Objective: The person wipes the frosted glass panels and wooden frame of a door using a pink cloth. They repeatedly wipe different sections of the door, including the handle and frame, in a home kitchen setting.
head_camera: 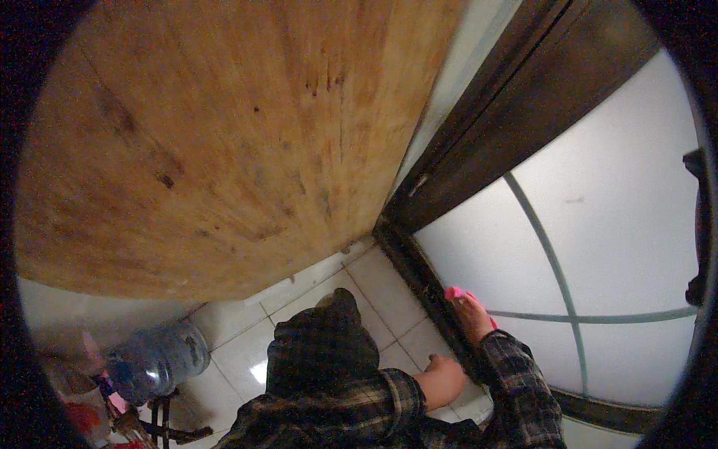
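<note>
My right hand (473,320) grips a bright pink cloth (456,292), at the lower border of the frosted glass panel (477,252) in a dark wooden door (538,84). Some of the cloth shows past the fingertips and some beside the wrist. Lower and slightly to the left is my left hand (442,380), close to the door's dark lower frame (429,294). Its thumb points up; the other fingers are mostly hidden, so whether they hold anything is unclear. Both forearms wear dark plaid sleeves.
A large wooden panel (241,146) with dark stains rises ahead and to the left. On the tiled floor (364,280), a clear blue water jug (162,359) lies on its side near a dark stand (162,418). A dark handle (698,224) juts from the door's far right.
</note>
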### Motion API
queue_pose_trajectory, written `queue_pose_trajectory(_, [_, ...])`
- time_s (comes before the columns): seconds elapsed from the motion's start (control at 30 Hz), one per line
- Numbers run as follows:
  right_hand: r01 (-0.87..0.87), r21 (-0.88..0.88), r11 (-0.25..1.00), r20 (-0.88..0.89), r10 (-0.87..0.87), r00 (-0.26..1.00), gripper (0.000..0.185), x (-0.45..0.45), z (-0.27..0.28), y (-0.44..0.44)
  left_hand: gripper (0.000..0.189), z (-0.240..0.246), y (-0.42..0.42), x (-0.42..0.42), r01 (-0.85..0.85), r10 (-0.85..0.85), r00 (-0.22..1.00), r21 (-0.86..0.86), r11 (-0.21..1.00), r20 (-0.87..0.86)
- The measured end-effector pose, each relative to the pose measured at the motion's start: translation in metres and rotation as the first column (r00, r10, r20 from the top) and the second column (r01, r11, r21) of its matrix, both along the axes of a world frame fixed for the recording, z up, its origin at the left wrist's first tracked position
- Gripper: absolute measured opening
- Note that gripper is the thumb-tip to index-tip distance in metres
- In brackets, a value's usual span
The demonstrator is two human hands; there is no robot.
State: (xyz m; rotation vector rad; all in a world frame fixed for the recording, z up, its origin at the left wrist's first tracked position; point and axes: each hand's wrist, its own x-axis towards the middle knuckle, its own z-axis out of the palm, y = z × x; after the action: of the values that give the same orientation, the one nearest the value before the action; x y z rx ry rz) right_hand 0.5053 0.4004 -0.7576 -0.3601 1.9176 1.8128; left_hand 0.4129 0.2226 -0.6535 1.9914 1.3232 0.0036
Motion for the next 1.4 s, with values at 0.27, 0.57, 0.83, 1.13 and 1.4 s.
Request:
queue_pose_trajectory(0.27, [-0.040,-0.576,0.816,-0.651,-0.429,0.626,0.056,-0.144,0.147,0.020,0.015,0.000,-0.012,-0.022,-0.046,0.037,0.998,0.158,0.986,0.057])
queue_pose_trajectory(0.57, [0.001,-0.402,0.916,-0.901,-0.395,0.180,0.069,-0.134,0.226,0.012,0.018,0.009,-0.017,-0.028,0.074,-0.089,0.993,0.185,0.980,0.076])
queue_pose_trajectory(0.83, [0.003,-0.668,0.744,-0.567,-0.511,0.646,0.061,-0.151,0.077,0.024,0.019,0.007,-0.015,-0.015,-0.044,0.038,0.998,0.124,0.991,0.052])
queue_pose_trajectory(1.13, [0.083,-0.951,0.298,-0.176,-0.743,0.646,0.055,-0.102,0.118,0.007,0.015,-0.005,-0.012,-0.010,-0.098,0.057,0.987,0.275,0.956,0.153])
queue_pose_trajectory(1.4, [-0.013,-0.127,0.992,-0.989,-0.125,0.077,0.056,0.038,0.426,-0.018,0.025,-0.005,-0.007,-0.029,-0.013,-0.057,0.947,0.215,0.977,0.316])
